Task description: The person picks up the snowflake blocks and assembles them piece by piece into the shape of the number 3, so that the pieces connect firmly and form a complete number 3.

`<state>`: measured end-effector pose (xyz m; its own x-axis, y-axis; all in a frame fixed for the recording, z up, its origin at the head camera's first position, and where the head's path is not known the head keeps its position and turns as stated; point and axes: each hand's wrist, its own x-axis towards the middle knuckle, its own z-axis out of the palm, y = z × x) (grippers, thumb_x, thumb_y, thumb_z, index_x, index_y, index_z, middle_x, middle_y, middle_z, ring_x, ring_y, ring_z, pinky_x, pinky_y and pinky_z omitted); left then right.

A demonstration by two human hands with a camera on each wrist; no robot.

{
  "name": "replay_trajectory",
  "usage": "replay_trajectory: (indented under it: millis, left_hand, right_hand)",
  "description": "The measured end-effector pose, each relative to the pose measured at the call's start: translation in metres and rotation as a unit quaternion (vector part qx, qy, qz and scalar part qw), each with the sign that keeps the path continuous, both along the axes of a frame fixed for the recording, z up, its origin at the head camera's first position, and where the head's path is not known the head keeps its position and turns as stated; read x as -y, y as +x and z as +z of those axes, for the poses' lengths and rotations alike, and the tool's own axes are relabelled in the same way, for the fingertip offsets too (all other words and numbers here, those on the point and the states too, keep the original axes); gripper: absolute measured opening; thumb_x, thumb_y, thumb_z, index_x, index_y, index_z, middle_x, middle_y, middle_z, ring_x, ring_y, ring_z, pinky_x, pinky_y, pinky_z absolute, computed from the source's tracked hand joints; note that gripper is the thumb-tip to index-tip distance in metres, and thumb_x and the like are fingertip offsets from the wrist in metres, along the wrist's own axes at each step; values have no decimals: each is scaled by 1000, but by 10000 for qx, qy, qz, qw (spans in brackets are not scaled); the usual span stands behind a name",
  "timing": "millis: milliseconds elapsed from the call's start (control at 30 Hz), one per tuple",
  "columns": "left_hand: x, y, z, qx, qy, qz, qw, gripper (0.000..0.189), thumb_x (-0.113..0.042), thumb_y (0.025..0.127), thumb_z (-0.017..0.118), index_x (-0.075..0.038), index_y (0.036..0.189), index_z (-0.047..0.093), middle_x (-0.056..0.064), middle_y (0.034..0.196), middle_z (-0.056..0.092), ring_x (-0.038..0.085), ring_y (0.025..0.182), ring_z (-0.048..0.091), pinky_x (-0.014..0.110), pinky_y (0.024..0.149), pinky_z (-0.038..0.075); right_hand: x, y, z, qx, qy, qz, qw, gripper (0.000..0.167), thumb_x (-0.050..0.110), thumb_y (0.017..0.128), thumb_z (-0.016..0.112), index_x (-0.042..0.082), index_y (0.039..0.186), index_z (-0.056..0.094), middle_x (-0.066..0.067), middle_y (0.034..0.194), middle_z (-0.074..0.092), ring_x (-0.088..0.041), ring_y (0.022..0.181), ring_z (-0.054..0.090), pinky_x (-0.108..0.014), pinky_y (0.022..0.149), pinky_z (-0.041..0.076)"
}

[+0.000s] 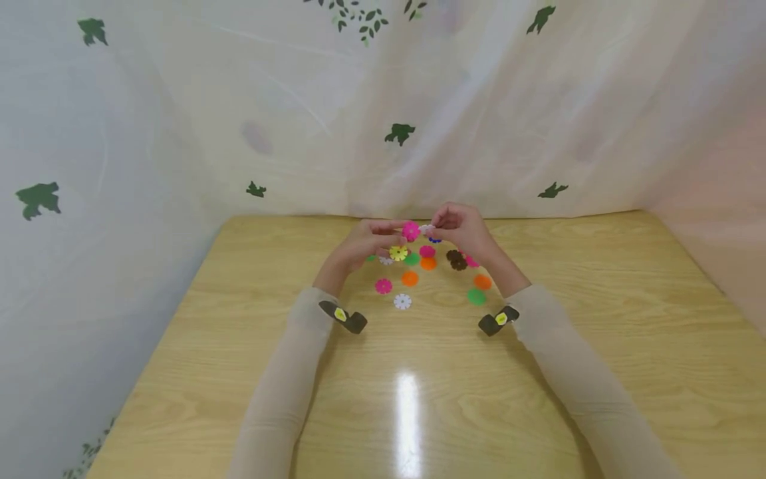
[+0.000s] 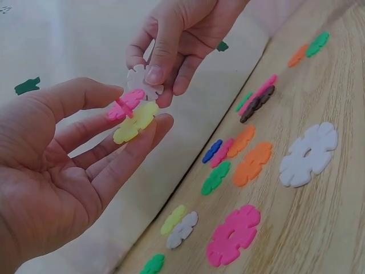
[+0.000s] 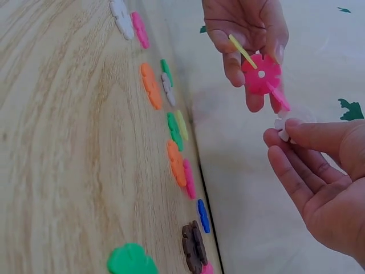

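My left hand (image 1: 365, 245) holds a small cluster of notched, flower-shaped plastic discs. In it are a pink disc (image 3: 254, 83), a second pink piece seen edge-on (image 3: 279, 98) and a yellow disc (image 2: 136, 123), slotted together at angles. Between its thumb and fingers, my right hand (image 1: 467, 231) pinches a white disc (image 2: 140, 85). The white disc stands right beside the cluster's pink edge; whether their notches engage cannot be told. Both hands are raised above the far edge of the table.
Loose discs lie on the wooden table (image 1: 538, 372) under and in front of the hands: a white disc (image 1: 403, 306), a pink disc (image 1: 383, 290), a green disc (image 1: 477, 297), brown discs (image 1: 459, 265) and several others. A patterned cloth (image 1: 335, 166) hangs behind the table.
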<state>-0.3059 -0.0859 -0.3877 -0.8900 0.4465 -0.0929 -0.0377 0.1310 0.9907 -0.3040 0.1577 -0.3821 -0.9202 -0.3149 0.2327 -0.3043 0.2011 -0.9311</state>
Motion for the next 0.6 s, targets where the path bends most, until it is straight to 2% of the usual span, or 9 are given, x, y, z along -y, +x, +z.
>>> replay_trajectory:
  millis: [133,267,467,600]
  left_hand:
    - [1,0,1,-56,13,33,10000,39,-9,97,68,-6,135,65,3,107,77,12,84,71,25,72,59]
    - [2,1,1,-82,-14,13,10000,39,-10,96,70,-7,134,66,1,105,77,14,85,72,26,72,61]
    - [2,2,1,-81,-87,-75,9999,38,-14,96,71,-8,133,68,11,115,76,17,91,72,29,76,62]
    - [1,2,3,-107,-49,-150,9998,37,-13,97,70,-7,133,67,16,121,74,17,89,71,29,76,62]
  right_hand:
    - [1,0,1,-75,50,30,10000,19,4,91,76,-8,97,63,-9,87,70,-9,76,70,-28,76,63]
    - [1,1,3,-120,166,9,9998,17,6,91,76,-6,96,66,-11,88,70,-10,75,70,-32,78,63]
    - [-2,2,3,-158,198,49,9997,16,6,91,76,-6,95,67,-5,85,70,-11,75,69,-24,74,60]
    - [-3,2,3,-135,148,66,9998,14,6,91,75,-5,95,67,-1,84,71,-12,76,70,-24,75,61]
